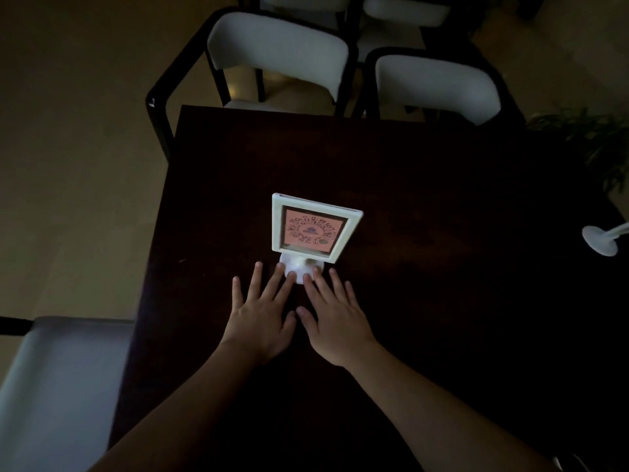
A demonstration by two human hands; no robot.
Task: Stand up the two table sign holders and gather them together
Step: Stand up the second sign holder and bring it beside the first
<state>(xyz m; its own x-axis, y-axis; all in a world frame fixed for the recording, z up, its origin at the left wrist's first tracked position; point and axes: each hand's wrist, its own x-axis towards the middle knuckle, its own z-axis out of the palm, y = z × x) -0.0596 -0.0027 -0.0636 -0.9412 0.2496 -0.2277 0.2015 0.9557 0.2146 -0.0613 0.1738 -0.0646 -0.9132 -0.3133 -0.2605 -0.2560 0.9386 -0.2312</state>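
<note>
A white-framed sign holder (311, 228) with a pink code card stands upright on its round white base in the middle of the dark table (425, 185). My left hand (260, 315) and my right hand (335, 318) lie flat side by side just in front of it, fingers spread, with the fingertips touching the base. Neither hand grips anything. A second sign holder (600, 240) lies on its side at the table's far right edge; only its round base and part of the stem show, the rest is cut off by the frame.
Two white-cushioned, dark-framed chairs (279, 46) (435, 83) stand at the table's far side. Another pale seat (58, 386) is at the near left. A potted plant (592, 144) sits beyond the right edge. The scene is dim.
</note>
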